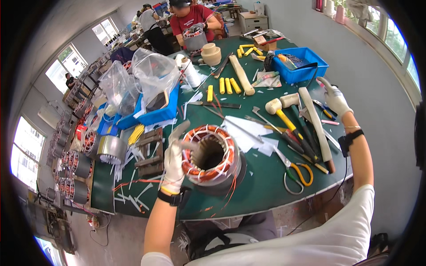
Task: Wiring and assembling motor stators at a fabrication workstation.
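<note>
A motor stator (209,155) stands upright on the green table in front of me, its orange copper windings laced with white cord around the open bore. My left hand (174,162), in a white glove, is at the stator's left rim with fingers stretched out. One finger reaches over the windings; no tool shows in this hand. Far to the right, my gloved right hand (336,99) hovers over the table's right side with fingers extended. It is nearest to blue-handled pliers (327,110) and a blue bin (301,66), and I see nothing held in it.
Scissors (298,173), a white mallet (274,107) and a long wooden bar (316,131) lie right of the stator. White paper sheets (248,133) and yellow rolls (228,86) are behind it. A plastic-bagged blue bin (159,111) stands left. Across the table, a person (191,20) handles another stator.
</note>
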A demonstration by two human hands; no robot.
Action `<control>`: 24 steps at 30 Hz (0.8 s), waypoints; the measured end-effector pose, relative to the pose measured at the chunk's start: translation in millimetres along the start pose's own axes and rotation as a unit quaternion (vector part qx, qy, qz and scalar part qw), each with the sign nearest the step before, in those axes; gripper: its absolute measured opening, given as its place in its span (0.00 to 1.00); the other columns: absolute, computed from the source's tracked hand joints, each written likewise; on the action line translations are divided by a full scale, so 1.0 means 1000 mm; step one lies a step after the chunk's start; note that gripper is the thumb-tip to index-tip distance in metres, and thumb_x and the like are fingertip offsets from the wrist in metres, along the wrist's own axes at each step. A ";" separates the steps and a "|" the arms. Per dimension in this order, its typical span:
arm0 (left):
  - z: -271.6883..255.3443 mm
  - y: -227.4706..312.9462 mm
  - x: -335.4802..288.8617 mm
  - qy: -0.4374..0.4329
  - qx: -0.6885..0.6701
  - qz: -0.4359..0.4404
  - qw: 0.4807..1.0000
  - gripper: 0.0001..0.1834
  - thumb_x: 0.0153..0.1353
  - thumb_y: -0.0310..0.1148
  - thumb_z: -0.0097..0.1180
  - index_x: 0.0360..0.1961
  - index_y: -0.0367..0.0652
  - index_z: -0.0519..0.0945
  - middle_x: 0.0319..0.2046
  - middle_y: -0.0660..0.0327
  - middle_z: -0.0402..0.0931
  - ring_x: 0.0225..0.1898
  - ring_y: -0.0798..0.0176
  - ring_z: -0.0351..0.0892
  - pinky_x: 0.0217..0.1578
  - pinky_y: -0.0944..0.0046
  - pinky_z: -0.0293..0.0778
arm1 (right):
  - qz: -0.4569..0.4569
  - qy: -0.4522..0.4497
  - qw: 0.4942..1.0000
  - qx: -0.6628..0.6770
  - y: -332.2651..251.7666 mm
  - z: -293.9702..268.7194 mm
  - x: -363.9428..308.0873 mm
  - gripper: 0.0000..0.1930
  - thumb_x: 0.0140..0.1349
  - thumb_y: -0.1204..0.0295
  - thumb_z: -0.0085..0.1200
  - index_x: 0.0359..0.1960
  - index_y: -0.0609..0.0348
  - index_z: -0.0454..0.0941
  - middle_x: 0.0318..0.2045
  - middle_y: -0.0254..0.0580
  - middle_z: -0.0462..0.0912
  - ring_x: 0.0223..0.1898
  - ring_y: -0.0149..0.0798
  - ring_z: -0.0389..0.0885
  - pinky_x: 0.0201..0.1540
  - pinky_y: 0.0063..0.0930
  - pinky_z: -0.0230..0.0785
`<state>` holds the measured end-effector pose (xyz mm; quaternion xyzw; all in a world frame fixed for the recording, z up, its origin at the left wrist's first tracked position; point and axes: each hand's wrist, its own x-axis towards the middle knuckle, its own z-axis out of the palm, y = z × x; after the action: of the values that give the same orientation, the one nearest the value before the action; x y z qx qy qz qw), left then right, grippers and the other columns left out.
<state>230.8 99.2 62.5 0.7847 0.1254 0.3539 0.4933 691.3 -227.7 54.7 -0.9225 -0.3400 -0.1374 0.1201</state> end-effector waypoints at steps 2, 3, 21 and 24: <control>0.008 -0.002 -0.010 0.049 -0.060 0.020 0.997 0.29 0.75 0.50 0.36 0.59 0.34 0.71 0.60 0.52 0.69 0.60 0.60 0.68 0.62 0.61 0.60 | 0.002 0.032 0.985 0.168 -0.010 -0.025 -0.027 0.23 0.64 0.77 0.42 0.62 0.51 0.72 0.42 0.47 0.81 0.34 0.44 0.81 0.40 0.35 0.74; 0.009 -0.004 -0.021 0.049 -0.058 0.022 0.997 0.29 0.75 0.50 0.36 0.59 0.34 0.71 0.60 0.52 0.69 0.60 0.60 0.68 0.62 0.61 0.60 | 0.052 0.018 0.924 0.378 -0.021 -0.040 -0.051 0.23 0.65 0.77 0.41 0.62 0.55 0.70 0.41 0.46 0.80 0.33 0.41 0.80 0.39 0.34 0.74; 0.036 0.092 -0.168 -0.260 0.128 0.168 0.942 0.17 0.60 0.41 0.61 0.40 0.38 0.77 0.24 0.60 0.75 0.23 0.54 0.76 0.25 0.59 0.69 | -0.124 -0.276 0.682 0.666 -0.283 -0.101 -0.293 0.14 0.68 0.63 0.54 0.37 0.62 0.82 0.30 0.41 0.82 0.31 0.31 0.80 0.35 0.27 0.73; 0.004 0.091 -0.183 -0.331 -0.203 -0.216 0.896 0.25 0.71 0.50 0.45 0.24 0.40 0.69 0.16 0.64 0.68 0.18 0.67 0.66 0.21 0.67 0.61 | 0.017 -0.139 0.661 0.737 -0.269 -0.116 -0.260 0.13 0.66 0.64 0.51 0.33 0.63 0.80 0.25 0.34 0.80 0.25 0.27 0.75 0.26 0.22 0.67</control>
<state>88.3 -47.8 60.8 0.6926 0.0464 -0.0243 0.7195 303.5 -219.7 110.1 -0.5467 -0.3273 0.2903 0.7140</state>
